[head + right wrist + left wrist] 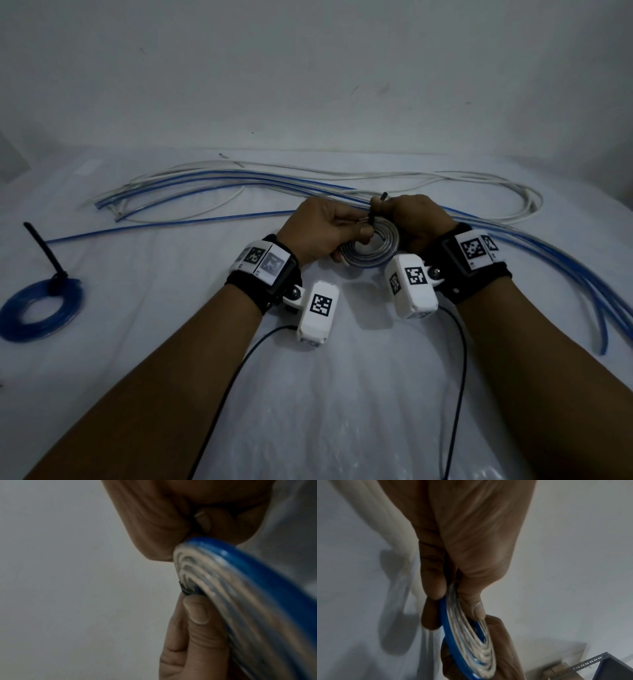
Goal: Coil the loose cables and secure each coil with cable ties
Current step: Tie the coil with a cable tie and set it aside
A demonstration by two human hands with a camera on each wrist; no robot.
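Observation:
A small coil of clear and blue cable (375, 248) is held above the white surface between both hands. My left hand (356, 233) pinches its left side between thumb and fingers; the left wrist view shows this grip (453, 599) on the coil (471, 642). A black cable tie (382, 202) wraps the coil's top, its tail sticking up. My right hand (385, 214) pinches the tie there. In the right wrist view the thumb (197, 612) presses the tie's dark head (187, 591) under the coil (240, 588).
A tied blue coil (37, 308) lies at the left, its black tie tail (42, 248) pointing up. Several loose blue and white cables (239, 181) stretch across the back and curve down the right side (582, 274). A metal shelf (599, 665) shows in the left wrist view.

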